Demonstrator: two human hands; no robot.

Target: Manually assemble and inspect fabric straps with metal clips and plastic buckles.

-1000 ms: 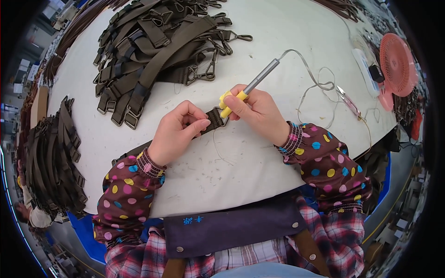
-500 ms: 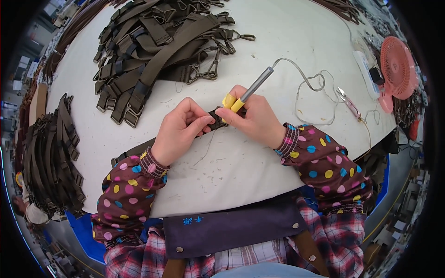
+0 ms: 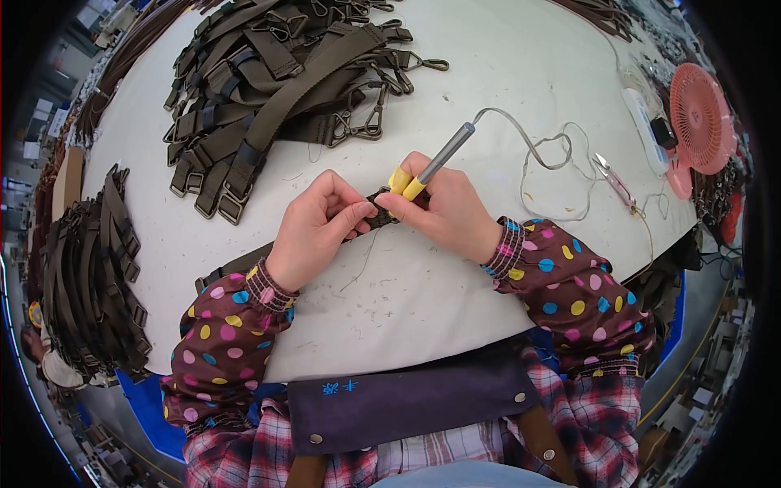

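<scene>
- The left hand (image 3: 313,232) pinches a dark strap (image 3: 244,262) near its end, thumb against fingers.
- The right hand (image 3: 455,207) grips a pen-like tool (image 3: 447,154), grey above and yellow below, at the strap's end; fingers hide its tip.
- The strap runs under the left hand over the white table (image 3: 488,98), a loose thread (image 3: 364,264) beside it.
- Beyond lies a pile of buckled straps (image 3: 268,89).
- A thin cord (image 3: 525,134) loops from the tool, near pink-handled snips (image 3: 616,183).
</scene>
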